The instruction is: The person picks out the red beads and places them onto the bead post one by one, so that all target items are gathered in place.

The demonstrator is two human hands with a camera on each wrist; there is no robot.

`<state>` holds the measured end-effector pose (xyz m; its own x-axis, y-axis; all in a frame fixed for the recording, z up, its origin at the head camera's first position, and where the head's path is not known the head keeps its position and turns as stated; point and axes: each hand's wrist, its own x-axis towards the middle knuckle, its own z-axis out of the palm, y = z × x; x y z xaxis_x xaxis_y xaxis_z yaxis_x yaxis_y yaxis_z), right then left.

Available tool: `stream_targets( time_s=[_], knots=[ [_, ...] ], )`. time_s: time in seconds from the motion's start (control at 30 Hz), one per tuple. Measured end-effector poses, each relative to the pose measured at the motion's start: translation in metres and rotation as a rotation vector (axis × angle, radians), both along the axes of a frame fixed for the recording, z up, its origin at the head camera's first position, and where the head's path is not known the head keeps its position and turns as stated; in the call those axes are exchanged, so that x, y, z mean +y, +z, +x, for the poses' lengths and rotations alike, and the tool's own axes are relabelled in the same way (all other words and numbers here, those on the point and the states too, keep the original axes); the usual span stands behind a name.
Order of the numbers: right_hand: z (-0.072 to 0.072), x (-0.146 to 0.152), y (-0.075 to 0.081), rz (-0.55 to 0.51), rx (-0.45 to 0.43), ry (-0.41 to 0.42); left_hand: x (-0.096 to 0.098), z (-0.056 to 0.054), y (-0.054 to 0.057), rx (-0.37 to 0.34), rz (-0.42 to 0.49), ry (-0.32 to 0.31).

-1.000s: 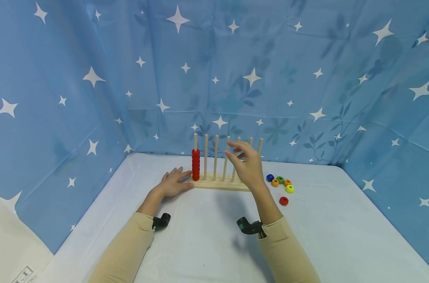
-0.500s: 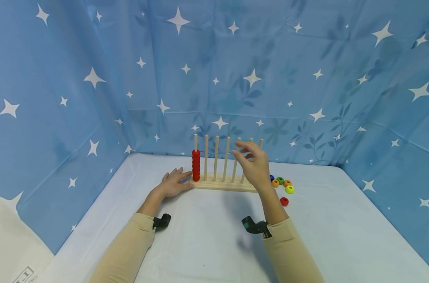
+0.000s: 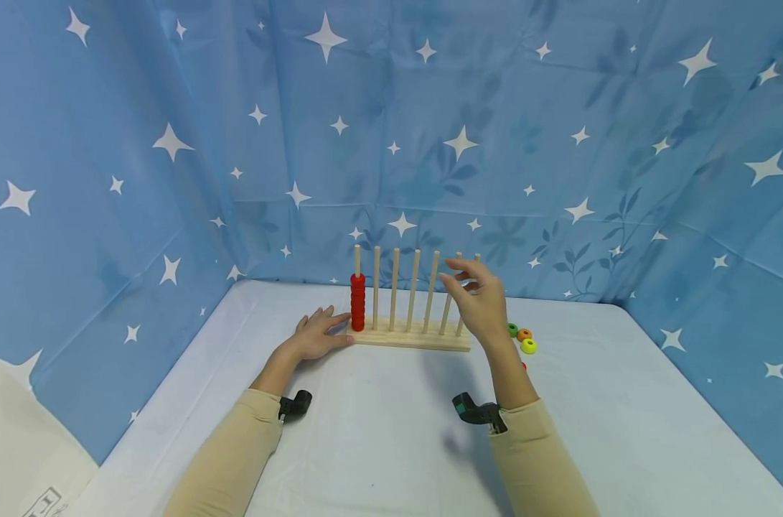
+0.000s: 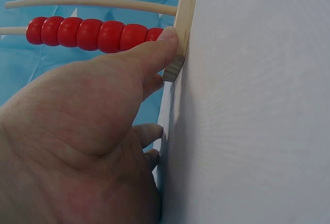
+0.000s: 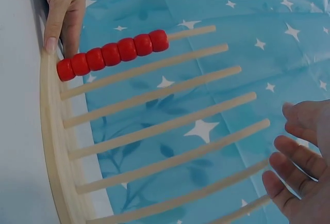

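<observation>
A wooden bead rack [image 3: 409, 339] stands on the table, with several upright pegs along its base. Red beads [image 3: 357, 303] are stacked on its leftmost peg; the other pegs bear none. My left hand [image 3: 315, 337] pinches the left end of the base between thumb and index finger, and the thumb [image 4: 167, 35] lies against the wood beside the lowest red bead. My right hand [image 3: 481, 305] hovers in front of the rightmost pegs, fingers loosely curved and apart from the thumb. In the right wrist view, that hand [image 5: 304, 162] holds nothing and is near the peg tips.
Right of the rack, loose beads lie on the white table [image 3: 378, 431]: a green bead [image 3: 512, 329], an orange bead [image 3: 524, 334] and a yellow bead [image 3: 529, 346]. A red bead is mostly hidden behind my right wrist. A blue star-patterned curtain [image 3: 391, 143] hangs behind.
My right hand has moved rightward along the peg tops, now covering the blue bead, one orange bead and most of the loose red bead. My left hand has stayed at the base's end.
</observation>
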<state>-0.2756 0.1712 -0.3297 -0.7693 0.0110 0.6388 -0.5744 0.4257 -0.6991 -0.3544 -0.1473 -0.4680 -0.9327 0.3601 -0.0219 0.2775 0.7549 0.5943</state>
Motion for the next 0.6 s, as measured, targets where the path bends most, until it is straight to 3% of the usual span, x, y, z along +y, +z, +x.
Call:
stream_targets(
  time_s=[0.1,0.33,0.6],
  knots=[
    [-0.003,0.005,-0.003,0.006,-0.002,-0.016,0.000,0.000,0.000,0.001,0.001,-0.002],
    [-0.030,0.023,-0.024,0.005,0.024,-0.027,-0.001,0.001,0.001,0.000,0.006,0.000],
    [-0.035,0.036,-0.029,0.030,0.003,-0.053,0.000,0.001,0.001,0.001,0.007,-0.004]
  ],
)
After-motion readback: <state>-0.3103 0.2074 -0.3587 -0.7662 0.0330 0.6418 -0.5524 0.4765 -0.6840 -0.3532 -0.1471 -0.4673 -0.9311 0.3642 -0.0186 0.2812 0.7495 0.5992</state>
